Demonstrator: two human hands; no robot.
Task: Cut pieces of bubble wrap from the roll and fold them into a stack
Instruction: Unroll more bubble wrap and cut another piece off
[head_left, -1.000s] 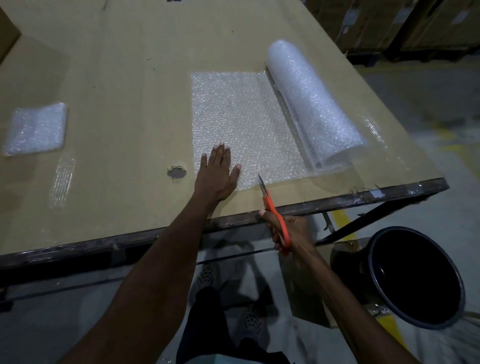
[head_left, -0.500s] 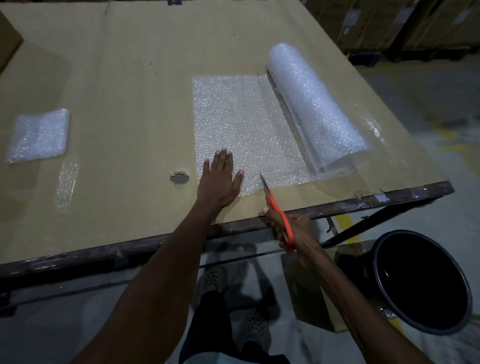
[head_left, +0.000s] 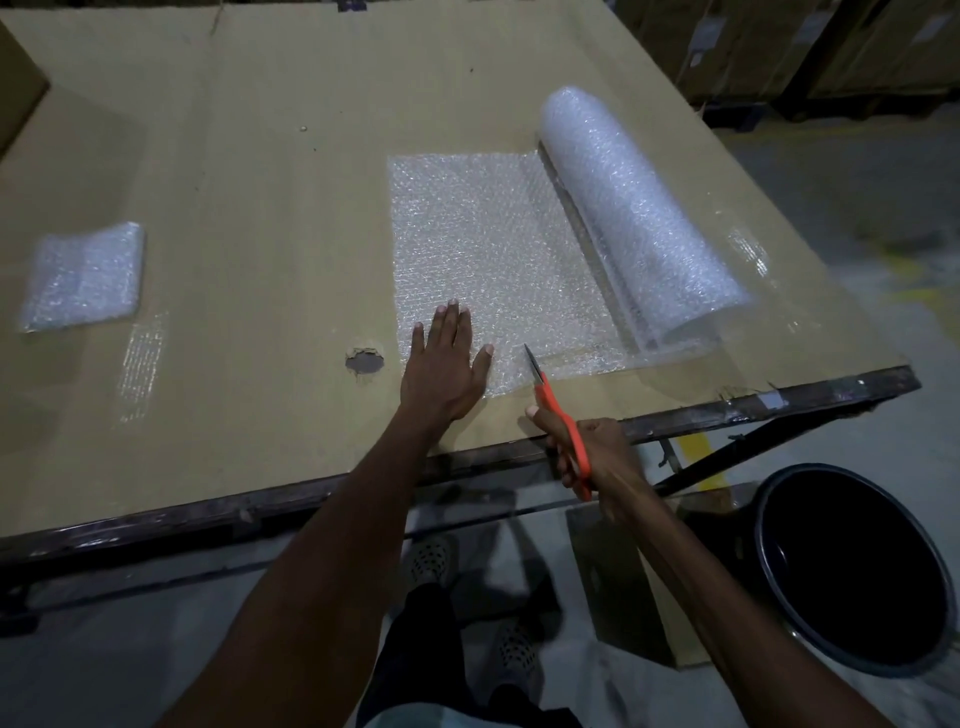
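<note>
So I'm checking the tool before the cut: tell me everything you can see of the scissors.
The scissors have orange handles and narrow metal blades. The right hand grips the handles at the table's near edge. They point away from the person, tip over the near edge of the unrolled bubble wrap sheet. Whether the blades are parted is unclear.

one roll (head_left: 639, 218), one scissors (head_left: 558, 410), one bin (head_left: 852, 566)

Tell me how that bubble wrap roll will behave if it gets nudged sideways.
The roll lies on its round side on the flat table, so it would probably roll easily. It looks light for its bulk, being all air pockets. The unrolled sheet, pinned by the left hand, may hold it back somewhat.
</note>
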